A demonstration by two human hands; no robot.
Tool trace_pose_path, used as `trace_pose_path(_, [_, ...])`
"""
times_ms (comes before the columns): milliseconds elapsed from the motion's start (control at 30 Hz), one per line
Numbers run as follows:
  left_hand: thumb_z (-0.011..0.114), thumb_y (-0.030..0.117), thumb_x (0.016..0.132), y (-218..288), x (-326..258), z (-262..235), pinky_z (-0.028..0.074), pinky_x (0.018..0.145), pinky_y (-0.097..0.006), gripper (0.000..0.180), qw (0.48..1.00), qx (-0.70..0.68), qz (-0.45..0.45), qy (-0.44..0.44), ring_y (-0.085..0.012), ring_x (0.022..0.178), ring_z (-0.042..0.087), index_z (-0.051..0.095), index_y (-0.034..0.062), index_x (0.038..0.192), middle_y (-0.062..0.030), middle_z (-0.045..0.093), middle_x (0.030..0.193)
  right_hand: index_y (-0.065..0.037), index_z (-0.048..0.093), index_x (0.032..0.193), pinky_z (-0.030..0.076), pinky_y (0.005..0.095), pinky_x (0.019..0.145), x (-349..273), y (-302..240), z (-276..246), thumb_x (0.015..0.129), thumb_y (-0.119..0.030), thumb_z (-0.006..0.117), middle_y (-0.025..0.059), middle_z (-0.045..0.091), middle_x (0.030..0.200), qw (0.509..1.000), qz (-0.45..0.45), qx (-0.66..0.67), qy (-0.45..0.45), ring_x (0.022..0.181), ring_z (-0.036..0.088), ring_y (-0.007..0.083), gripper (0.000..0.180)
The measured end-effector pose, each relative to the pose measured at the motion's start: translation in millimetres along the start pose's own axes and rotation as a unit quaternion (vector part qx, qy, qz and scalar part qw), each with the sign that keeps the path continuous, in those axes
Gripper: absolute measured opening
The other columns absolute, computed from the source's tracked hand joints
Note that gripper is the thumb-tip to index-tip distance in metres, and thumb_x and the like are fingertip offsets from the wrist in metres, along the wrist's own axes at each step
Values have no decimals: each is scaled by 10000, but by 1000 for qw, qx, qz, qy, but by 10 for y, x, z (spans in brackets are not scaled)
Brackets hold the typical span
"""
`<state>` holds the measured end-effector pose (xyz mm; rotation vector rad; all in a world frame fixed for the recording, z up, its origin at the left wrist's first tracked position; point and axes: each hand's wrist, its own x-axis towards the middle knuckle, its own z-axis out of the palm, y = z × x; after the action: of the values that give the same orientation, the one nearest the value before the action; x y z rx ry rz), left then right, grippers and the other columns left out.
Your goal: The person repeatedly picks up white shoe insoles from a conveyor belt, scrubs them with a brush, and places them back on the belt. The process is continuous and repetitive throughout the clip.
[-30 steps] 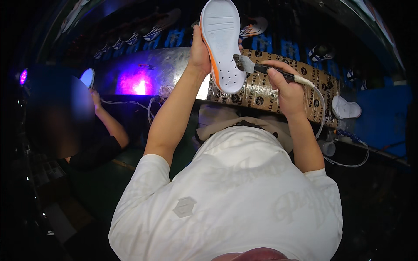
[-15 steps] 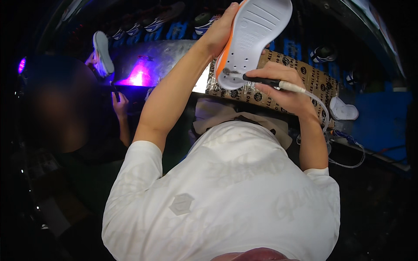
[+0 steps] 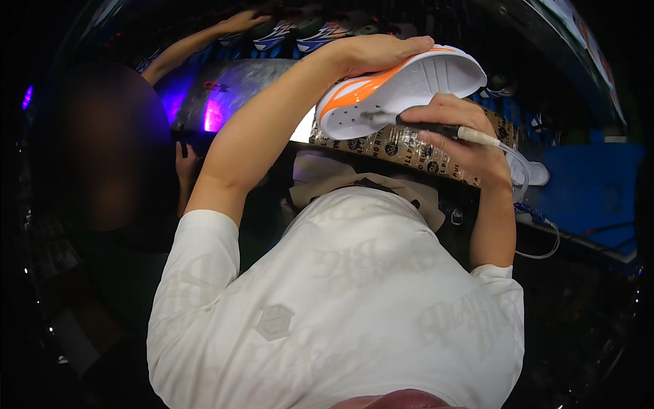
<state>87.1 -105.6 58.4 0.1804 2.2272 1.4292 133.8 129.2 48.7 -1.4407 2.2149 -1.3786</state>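
My left hand grips a white shoe sole with an orange side stripe, held tilted above the bench, its heel end toward the lower left. My right hand holds a thin pen-like tool with a dark tip and a clear hose trailing off to the right. The tool's tip lies against the sole's white side near the heel. Both forearms rise from my white shirt in the lower part of the view.
A patterned brown wrapped bar lies under the sole. Another person sits at the left, one arm reaching up to a row of shoes, a hand low. Purple light glows at the bench. A white sole lies at right.
My left hand has turned the sole from upright to lying nearly sideways and moved it right. My right hand followed with the tool. The person at left raised an arm to the shoes.
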Motion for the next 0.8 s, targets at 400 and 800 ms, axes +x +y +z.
trace_pose_path(400, [445,677,1013,-508,89,-106,553,977,-361,729,999,-18,-13,-25,-288,1196,667,629,98,1415,-228,638,1359,-95,780,1104,460,347,654,-57,116,-80,825,-142,808,51,663,797,992,-42,-120,-18,700,593,193,284])
trace_pose_path(800, [384,624,1059,-767,-132,-224,601,885,-324,666,992,-121,-20,-27,-217,1072,719,603,125,1442,-158,694,1280,-120,778,1124,498,351,695,1,415,33,833,-137,804,55,681,851,998,-19,-60,22,775,615,210,293])
